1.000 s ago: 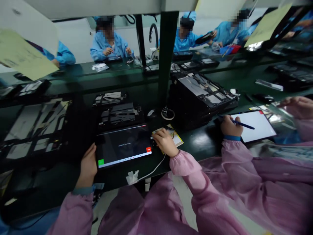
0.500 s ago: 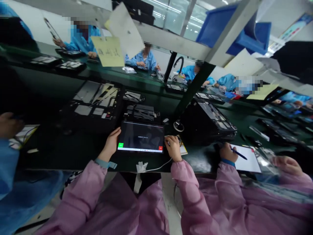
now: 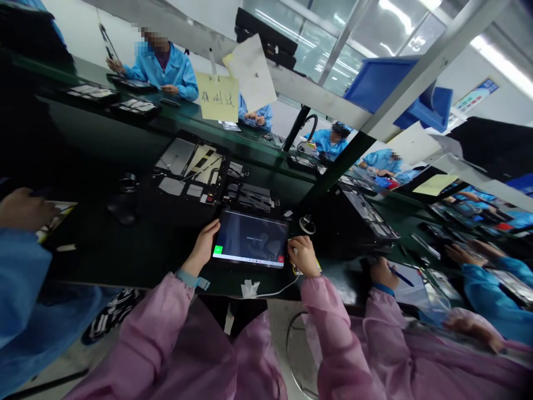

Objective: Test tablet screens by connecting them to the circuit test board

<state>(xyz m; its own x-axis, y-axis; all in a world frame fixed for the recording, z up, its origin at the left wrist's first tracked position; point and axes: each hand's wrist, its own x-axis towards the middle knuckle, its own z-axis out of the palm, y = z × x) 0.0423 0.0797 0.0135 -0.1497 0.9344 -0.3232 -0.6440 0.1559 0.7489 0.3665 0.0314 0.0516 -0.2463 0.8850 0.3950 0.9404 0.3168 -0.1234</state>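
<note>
A dark tablet [image 3: 250, 239] lies on the green bench in front of me, its screen lit with a green square at the lower left and a red one at the lower right. My left hand [image 3: 205, 244] grips the tablet's left edge, fingers curled round it. My right hand [image 3: 303, 256] is closed at the tablet's right edge, over a yellow card [image 3: 315, 269]; what it pinches is hidden. A white cable [image 3: 278, 288] runs from that side to a taped spot [image 3: 249, 289] at the bench edge.
Open tablet chassis in black trays [image 3: 189, 172] lie behind the tablet. A green post [image 3: 333, 169] rises to the right. A neighbour's hand [image 3: 383, 273] on the right holds a blue pen over a white tablet. Another person's hand [image 3: 23, 208] sits at the left.
The view has tilted up and swung left, so the tablet looks smaller and farther. Both hands stay at the tablet's edges. The neighbour's pen hand remains over the white tablet.
</note>
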